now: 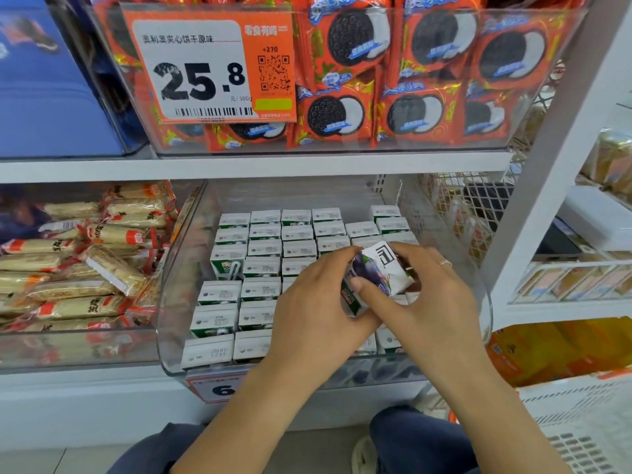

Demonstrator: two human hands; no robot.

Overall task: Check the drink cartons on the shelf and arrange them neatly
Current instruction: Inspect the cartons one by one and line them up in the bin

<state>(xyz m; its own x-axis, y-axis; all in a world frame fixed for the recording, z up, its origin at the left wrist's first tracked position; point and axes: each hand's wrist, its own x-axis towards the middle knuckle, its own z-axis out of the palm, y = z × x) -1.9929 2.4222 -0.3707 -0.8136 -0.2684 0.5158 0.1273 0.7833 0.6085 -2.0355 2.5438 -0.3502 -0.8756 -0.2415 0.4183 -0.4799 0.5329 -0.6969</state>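
At the far left I see a clear plastic bin [68, 350] heaped with long pale snack bars in see-through wrappers with red-orange labels [78, 268], sitting on the white metal shelf [85, 398]. Just beside it, in the middle of the same shelf, stands a second clear curved-front plastic bin [178, 302] packed with rows of small white-topped green-sided drink cartons [236, 268], upright and shoulder to shoulder, their printed tops facing me; one carton in the left column shows a straw on its side. My left hand [307, 323] reaches in over the near rows, its grip closed round the lower left side of one small white carton with a purple grape picture [376, 271], thumb laid across the face. That carton is lifted clear above the packed rows and tilted, held over the right-hand half of the bin. My right hand [441, 295] closes on it from the right and from above, fingers curled over its top edge, a thin ring on one finger. On the shelf above, a clear bin holds red packets of black sandwich biscuits [420, 80] behind an orange and white price tag reading 25.8 [205, 66]. To the right stands the white shelf upright [547, 172].
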